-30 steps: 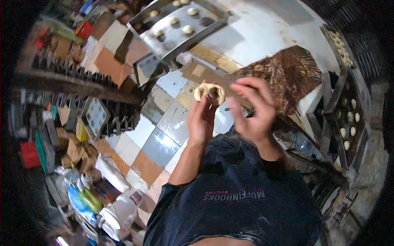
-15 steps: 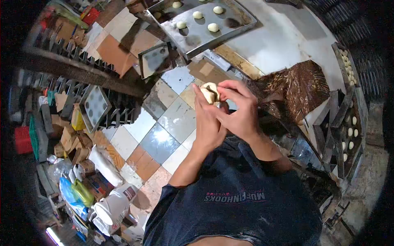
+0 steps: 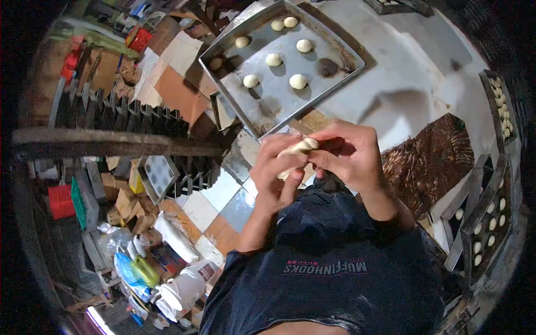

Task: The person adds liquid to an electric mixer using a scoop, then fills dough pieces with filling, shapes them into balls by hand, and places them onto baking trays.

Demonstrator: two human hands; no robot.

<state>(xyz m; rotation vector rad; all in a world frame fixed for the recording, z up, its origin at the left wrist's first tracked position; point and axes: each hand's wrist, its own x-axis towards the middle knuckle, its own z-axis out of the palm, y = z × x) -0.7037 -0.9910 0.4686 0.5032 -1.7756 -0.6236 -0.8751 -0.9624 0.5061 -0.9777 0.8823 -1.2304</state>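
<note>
A piece of pale dough (image 3: 303, 146) is held between both hands in front of my chest. My left hand (image 3: 274, 167) wraps its fingers round the dough from the left side. With thumb and fingertips, my right hand (image 3: 347, 153) pinches the dough's right end. Part of the dough is hidden behind the fingers. Just beyond the hands lies a large metal baking tray (image 3: 329, 92), and on it sit several round dough balls (image 3: 273, 60), spaced apart except for two that touch at the far edge.
A pale worktop (image 3: 385, 72) carries the tray. Dark brown patterned material (image 3: 432, 162) lies at the right, with more trays of dough balls (image 3: 492, 224) beyond it. On the left are a rack with a tray (image 3: 159, 176), a white bucket (image 3: 181, 290) and a red crate (image 3: 60, 202).
The view has shifted, so the large tray shows more fully and nearer the hands. My left fingers have curled over the dough, which was more upright and folded open before.
</note>
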